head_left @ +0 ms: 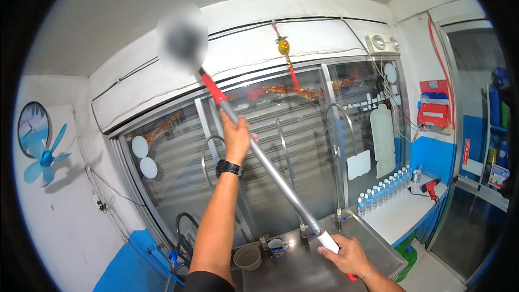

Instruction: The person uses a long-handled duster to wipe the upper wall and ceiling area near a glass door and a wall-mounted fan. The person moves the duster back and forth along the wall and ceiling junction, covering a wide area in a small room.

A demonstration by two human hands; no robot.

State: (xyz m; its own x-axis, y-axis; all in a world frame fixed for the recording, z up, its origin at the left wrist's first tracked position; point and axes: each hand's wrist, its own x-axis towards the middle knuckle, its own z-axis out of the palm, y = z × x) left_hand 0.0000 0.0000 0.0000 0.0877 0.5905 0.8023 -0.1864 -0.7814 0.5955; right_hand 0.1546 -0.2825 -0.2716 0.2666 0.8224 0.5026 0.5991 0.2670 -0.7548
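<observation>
1. Here, the person holds a long metal pole (270, 167) slanting from lower right up to upper left, with both hands on it.
2. The left hand (236, 137) is raised high on an outstretched arm, fingers wrapped round the upper shaft just below a red collar (214, 90); a black wristwatch (228, 168) sits on that wrist.
3. Above the left hand, the pole ends in a round head (183, 37), too blurred to identify, up near the ceiling.
4. The right hand (347, 254) is low and close to the body, closed round the pole's white grip (327, 240); a red tip shows just below the hand.
5. Beneath the right hand lies a steel sink counter (378, 243), with a small bowl (247, 257) to its left.
6. Right of the right hand, a row of small bottles (384, 189) and a red handheld tool (431, 187) stand on a white counter.
</observation>
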